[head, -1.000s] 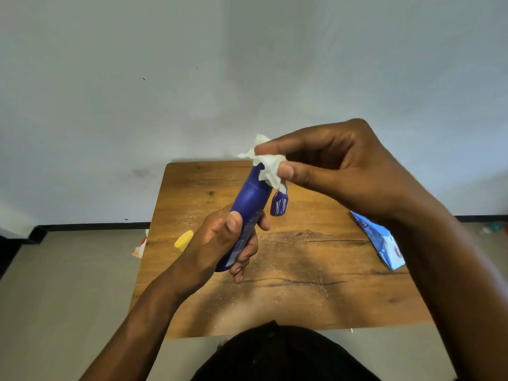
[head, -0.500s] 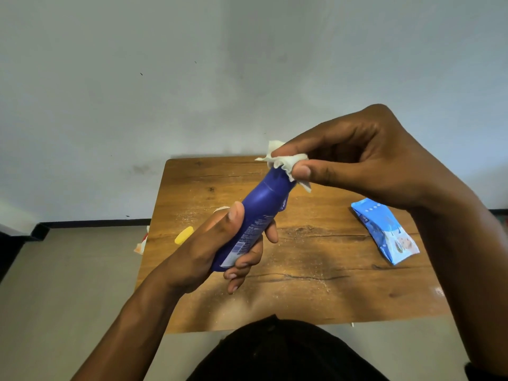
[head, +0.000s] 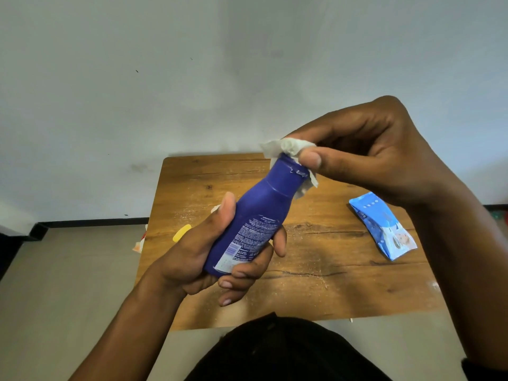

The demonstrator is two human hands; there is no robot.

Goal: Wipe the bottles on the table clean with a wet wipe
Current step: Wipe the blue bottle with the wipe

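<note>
My left hand grips the lower half of a dark blue bottle, held tilted above the wooden table with its neck pointing up and to the right. A white wet wipe covers the bottle's top. My right hand pinches the wipe against the neck between thumb and fingers. The bottle's printed back label faces me. The cap end is hidden under the wipe.
A light blue pack of wet wipes lies on the table's right side. A yellow object peeks out behind my left hand near the table's left edge. Scraps of litter lie on the floor left of the table.
The bottle has turned in my left hand, so its label now faces me. The hanging blue cap seen earlier is out of sight. My right hand stays on the wipe at the neck.
</note>
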